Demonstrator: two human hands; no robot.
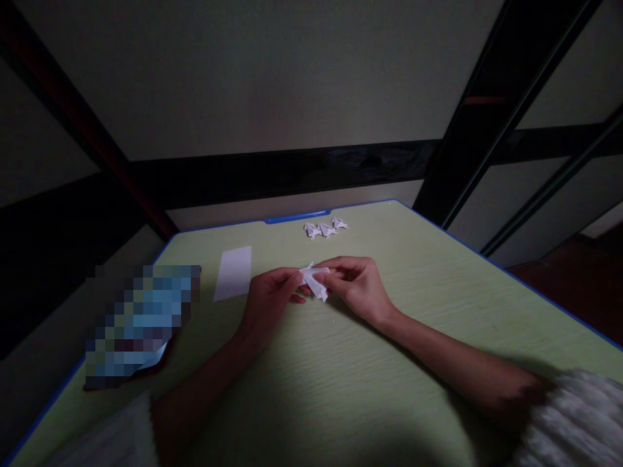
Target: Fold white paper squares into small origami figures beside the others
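Note:
Between both hands is a small piece of folded white paper (315, 280), held just above the table. My left hand (270, 295) pinches its left side between thumb and fingers. On the right side, my right hand (360, 285) grips it with the thumb on top and the fingers behind. A narrow folded end of the paper points down toward me. Past the hands, three small folded paper figures (327, 229) rest in a row near the far edge. A flat white paper sheet (234, 272) lies just left of my left hand.
The light green table (438, 285) has a blue rim and a blue strip (298, 217) at its far edge. A tablet-like device with a blurred screen (146, 324) is at the left. Pale panels with dark bands (287, 172) stand behind the table.

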